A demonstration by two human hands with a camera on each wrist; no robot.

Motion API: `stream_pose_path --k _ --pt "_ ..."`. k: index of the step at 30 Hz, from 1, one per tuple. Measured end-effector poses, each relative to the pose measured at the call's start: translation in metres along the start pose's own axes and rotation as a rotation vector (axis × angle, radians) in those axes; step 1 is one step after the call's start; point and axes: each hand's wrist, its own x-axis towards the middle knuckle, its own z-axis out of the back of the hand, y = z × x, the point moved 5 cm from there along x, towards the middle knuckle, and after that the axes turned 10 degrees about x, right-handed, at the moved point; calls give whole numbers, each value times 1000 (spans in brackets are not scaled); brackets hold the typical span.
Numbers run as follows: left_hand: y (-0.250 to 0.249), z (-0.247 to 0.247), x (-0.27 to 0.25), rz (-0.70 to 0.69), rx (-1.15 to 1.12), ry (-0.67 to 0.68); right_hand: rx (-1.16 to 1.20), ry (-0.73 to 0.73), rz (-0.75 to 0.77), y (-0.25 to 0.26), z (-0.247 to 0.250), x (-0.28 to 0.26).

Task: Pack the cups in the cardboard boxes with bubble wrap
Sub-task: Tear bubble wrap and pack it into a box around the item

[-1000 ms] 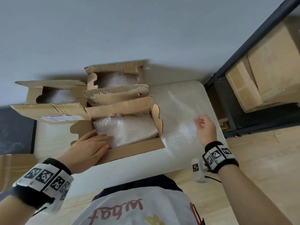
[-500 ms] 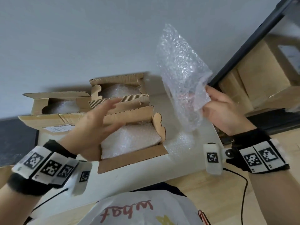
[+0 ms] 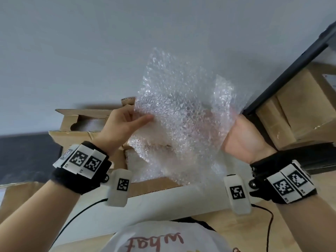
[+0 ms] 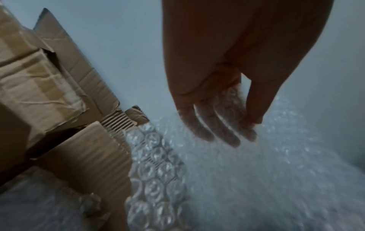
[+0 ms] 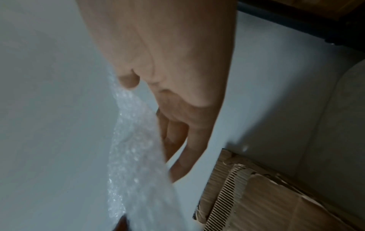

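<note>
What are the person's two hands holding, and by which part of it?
A bubble wrap sheet, spread in the air. The left hand pinches its left edge between thumb and fingers; the right hand grips its right edge.

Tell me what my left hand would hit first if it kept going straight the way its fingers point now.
Probably the bubble wrap sheet: the left hand already pinches its edge, fingers behind it. Beyond seems to be only the wall, though depth is unclear.
</note>
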Motion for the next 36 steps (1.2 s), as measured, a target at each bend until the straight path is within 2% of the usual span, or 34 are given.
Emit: stream_pose_path --k 3,7,9,12,15,19,21,23,27,29,30,31,33,36 --pt "8 9 -6 32 -34 -48 89 7 3 -5 2 -1" --pt "10 17 -15 30 -121 -92 -272 -248 265 -5 15 -3" --pt "8 18 -20 11 -146 -105 -380 -328 354 -5 20 -3" --pt "5 25 -23 -16 -97 -168 -486 -354 421 -3 19 0" --pt "6 35 -24 -35 -50 -232 -646 -336 400 -5 15 7" --pt "6 41 -23 -75 185 -252 -997 -338 359 -10 14 18" --pt "4 43 -25 -112 329 -273 -1107 -363 418 -11 12 21" --pt "2 45 -30 -165 434 -311 -1202 -365 553 -10 5 20" --pt "-1 45 -49 -446 804 -351 -1590 -222 970 -15 -13 5" --pt "6 38 -62 -587 987 -293 -1821 -117 1084 -30 -16 -1" --pt "13 32 -68 -667 1065 -226 -1945 -14 1101 -42 -16 -4" --pt "23 25 -76 -742 1131 -134 -2071 117 1083 -55 -14 -5" --pt "45 11 -88 -836 1229 89 -2237 381 940 -81 -7 -5" --pt "72 -2 -95 -824 1314 312 -2258 563 680 -101 3 -1"
